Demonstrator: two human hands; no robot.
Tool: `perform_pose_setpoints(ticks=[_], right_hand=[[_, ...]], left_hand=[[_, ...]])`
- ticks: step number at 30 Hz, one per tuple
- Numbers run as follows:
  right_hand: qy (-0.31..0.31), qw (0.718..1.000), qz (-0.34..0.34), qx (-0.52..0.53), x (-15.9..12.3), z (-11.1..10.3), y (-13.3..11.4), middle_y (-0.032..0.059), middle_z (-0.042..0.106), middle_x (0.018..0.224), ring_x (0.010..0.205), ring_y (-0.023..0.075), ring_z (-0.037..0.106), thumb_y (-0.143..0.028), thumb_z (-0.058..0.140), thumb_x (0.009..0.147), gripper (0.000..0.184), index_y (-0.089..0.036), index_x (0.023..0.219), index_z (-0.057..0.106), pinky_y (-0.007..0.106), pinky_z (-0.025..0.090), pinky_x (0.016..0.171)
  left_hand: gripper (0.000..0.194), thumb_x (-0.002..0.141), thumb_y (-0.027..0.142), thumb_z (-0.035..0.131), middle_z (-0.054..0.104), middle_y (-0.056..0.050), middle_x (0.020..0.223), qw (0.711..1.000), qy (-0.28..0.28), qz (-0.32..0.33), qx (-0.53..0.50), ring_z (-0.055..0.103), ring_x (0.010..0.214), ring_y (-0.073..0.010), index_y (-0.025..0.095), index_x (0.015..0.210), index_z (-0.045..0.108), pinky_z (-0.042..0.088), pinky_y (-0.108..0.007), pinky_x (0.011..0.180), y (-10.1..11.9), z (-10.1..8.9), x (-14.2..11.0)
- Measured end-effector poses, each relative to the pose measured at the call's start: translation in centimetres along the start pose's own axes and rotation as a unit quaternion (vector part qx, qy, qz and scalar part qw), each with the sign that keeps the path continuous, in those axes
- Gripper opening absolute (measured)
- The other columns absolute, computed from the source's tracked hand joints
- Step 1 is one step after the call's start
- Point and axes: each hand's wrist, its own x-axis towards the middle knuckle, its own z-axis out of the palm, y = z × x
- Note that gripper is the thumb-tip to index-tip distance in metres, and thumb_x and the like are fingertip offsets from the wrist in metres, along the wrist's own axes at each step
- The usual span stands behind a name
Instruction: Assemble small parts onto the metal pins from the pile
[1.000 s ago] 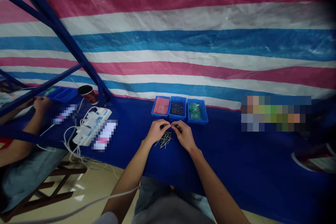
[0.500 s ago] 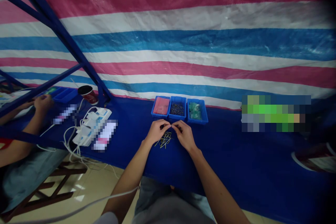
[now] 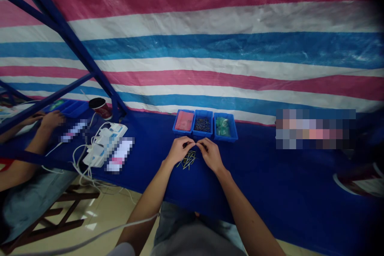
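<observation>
My left hand (image 3: 179, 150) and my right hand (image 3: 210, 153) meet fingertip to fingertip above a small heap of thin metal pins (image 3: 188, 160) on the blue table (image 3: 264, 184). Both hands are pinched closed on a small thin piece held between them, too small to name. Just beyond the hands stand three small blue bins: one with red contents (image 3: 184, 121), one with dark pins (image 3: 203, 124), one with green parts (image 3: 223, 126).
A white power strip with cables (image 3: 103, 144) lies to the left, with a dark cup (image 3: 100, 107) behind it. Another person's arm and hand (image 3: 49, 122) work at the far left. A blue metal frame (image 3: 69, 36) slants across the left. A striped tarp hangs behind.
My hands have moved slightly closer together over the pins. The other person's hand at the far left has shifted a little.
</observation>
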Motion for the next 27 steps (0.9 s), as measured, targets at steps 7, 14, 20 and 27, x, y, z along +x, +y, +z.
perform_pose_setpoints(ticks=[7, 14, 20, 27], right_hand=[[-0.001, 1.0, -0.002, -0.024, -0.08, 0.27, 0.26, 0.0039, 0.062, 0.081, 0.075, 0.0188, 0.059, -0.034, 0.046, 0.1, 0.027, -0.022, 0.083, 0.062, 0.029, 0.043, 0.07], [-0.01, 0.997, 0.006, -0.074, -0.05, 0.3, 0.5, 0.003, 0.06, 0.071, 0.073, 0.0196, 0.058, -0.036, 0.039, 0.103, 0.039, -0.022, 0.071, 0.056, 0.03, 0.041, 0.069], [0.018, 0.999, 0.025, -0.012, -0.04, 0.27, 0.54, 0.0047, 0.067, 0.087, 0.077, 0.0196, 0.061, -0.036, 0.046, 0.099, 0.023, -0.021, 0.096, 0.064, 0.031, 0.046, 0.072], [0.026, 1.0, 0.008, 0.006, -0.12, 0.22, 0.06, 0.0052, 0.063, 0.09, 0.076, 0.0186, 0.058, -0.027, 0.052, 0.095, 0.014, -0.021, 0.093, 0.064, 0.031, 0.047, 0.073]], left_hand=[[0.025, 0.092, 0.037, 0.06, 0.067, -0.004, 0.077, 1.0, -0.005, -0.002, -0.001, 0.058, 0.069, -0.0139, 0.016, 0.089, 0.073, 0.043, -0.025, 0.065, 0.14, -0.14, -0.03], [0.025, 0.092, 0.037, 0.06, 0.068, -0.004, 0.076, 1.0, -0.003, -0.005, 0.002, 0.057, 0.067, -0.0134, 0.016, 0.087, 0.073, 0.042, -0.025, 0.065, 0.1, 0.01, -0.01], [0.024, 0.092, 0.036, 0.06, 0.067, -0.003, 0.076, 1.0, 0.005, -0.007, 0.001, 0.057, 0.067, -0.0129, 0.016, 0.089, 0.073, 0.041, -0.024, 0.064, 0.11, -0.06, 0.04], [0.026, 0.093, 0.038, 0.059, 0.066, -0.003, 0.076, 1.0, 0.008, -0.008, 0.003, 0.056, 0.066, -0.0131, 0.016, 0.089, 0.073, 0.04, -0.024, 0.064, 0.15, -0.03, 0.08]])
